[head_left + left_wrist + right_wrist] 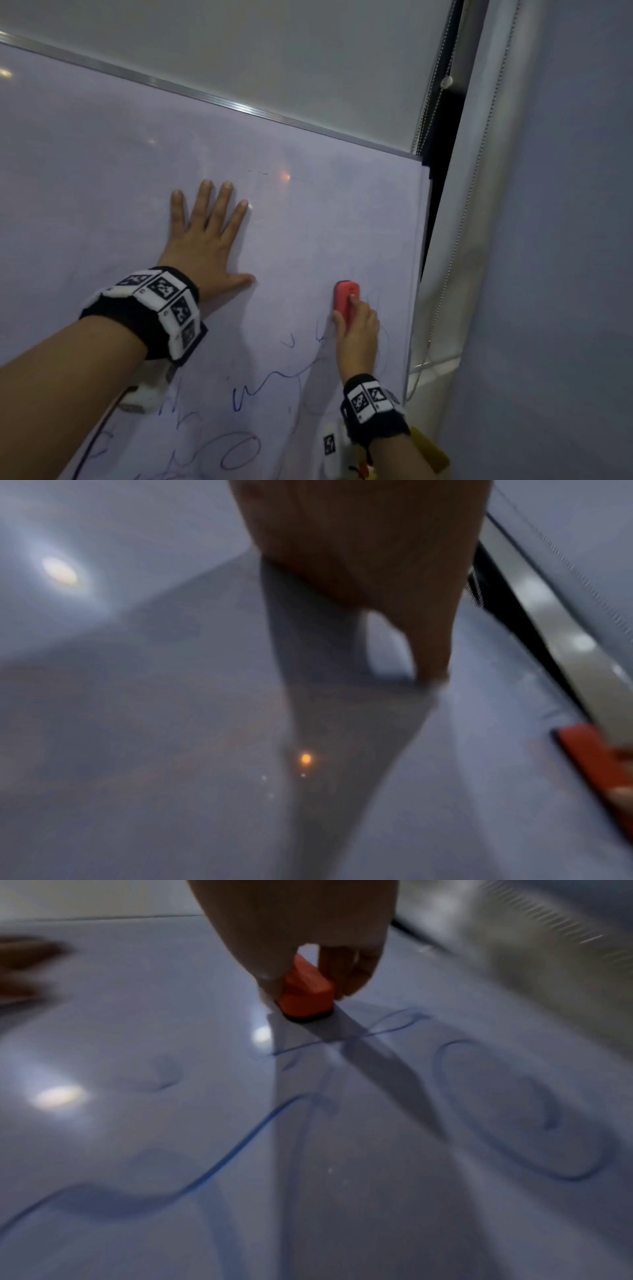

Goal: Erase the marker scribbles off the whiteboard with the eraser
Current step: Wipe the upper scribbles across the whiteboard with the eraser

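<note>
Red eraser (346, 298) pinched in the right hand (358, 334) on the whiteboard (102, 171); left hand (205, 240) spread flat. Right wrist view alone shows its dark felt; the scribbles (240, 1145) blur.

Black wristbands (147, 318) bearing white marker tiles

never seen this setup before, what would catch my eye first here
The red eraser stands out most, gripped by the right hand against the whiteboard near its right edge. Next, the left hand pressed flat with fingers spread at the board's middle, and blue marker scribbles below both hands.
</note>
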{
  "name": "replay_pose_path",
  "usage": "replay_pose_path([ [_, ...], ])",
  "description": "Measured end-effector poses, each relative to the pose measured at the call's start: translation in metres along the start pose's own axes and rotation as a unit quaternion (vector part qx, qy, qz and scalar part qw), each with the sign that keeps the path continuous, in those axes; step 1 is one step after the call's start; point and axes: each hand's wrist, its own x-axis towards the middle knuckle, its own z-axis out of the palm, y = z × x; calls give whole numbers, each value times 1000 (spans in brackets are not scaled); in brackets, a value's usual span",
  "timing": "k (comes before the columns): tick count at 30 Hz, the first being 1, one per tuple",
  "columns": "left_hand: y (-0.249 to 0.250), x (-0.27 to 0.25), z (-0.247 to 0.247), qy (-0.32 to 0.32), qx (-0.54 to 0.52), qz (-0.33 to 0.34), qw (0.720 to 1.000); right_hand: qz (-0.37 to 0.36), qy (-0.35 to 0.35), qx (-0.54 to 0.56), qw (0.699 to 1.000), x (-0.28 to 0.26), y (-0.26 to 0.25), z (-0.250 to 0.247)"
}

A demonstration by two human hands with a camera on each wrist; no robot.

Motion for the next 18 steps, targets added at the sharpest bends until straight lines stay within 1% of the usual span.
replay_pose_path([
  [1, 9, -3, -1, -68, 15, -30, 997, 84, 4, 10, 996, 7, 9, -4],
  [2, 18, -6, -1, -114, 25, -45, 992, 141, 5, 15, 990, 12, 14, -7],
  [3, 24, -8, -1, -138, 29, -51, 989, 154, 4, 9, 988, 10, 14, -7],
  [4, 28, -10, -2, -151, 29, -53, 987, 136, -6, 6, 991, 5, 7, -5],
  [7, 27, -10, -4, -146, 8, -59, 987, -5, -54, -3, 999, -25, -12, 5],
  [8, 26, -10, -5, -142, 0, -57, 988, -33, -60, -9, 998, -31, -14, 5],
  [9, 26, -11, -4, -136, -5, -54, 989, -38, -57, -15, 998, -31, -11, 4],
  [10, 25, -11, -4, -129, -8, -52, 990, -18, -49, -13, 999, -26, -5, 2],
  [11, 25, -12, -3, -122, -12, -50, 991, 23, -38, -4, 999, -16, 5, -1],
  [12, 24, -13, -1, -114, -17, -50, 992, 80, -22, 12, 996, -4, 16, -4],
  [14, 23, -14, 3, -94, -35, -49, 994, 194, 12, 51, 980, 19, 35, -11],
  [15, 22, -14, 5, -80, -46, -43, 995, 221, 20, 53, 974, 24, 38, -12],
  [16, 20, -15, 7, -63, -57, -34, 996, 220, 20, 48, 974, 26, 37, -12],
  [18, 17, -17, 7, -53, -57, -8, 997, 161, 6, 44, 986, 19, 24, -7],
])
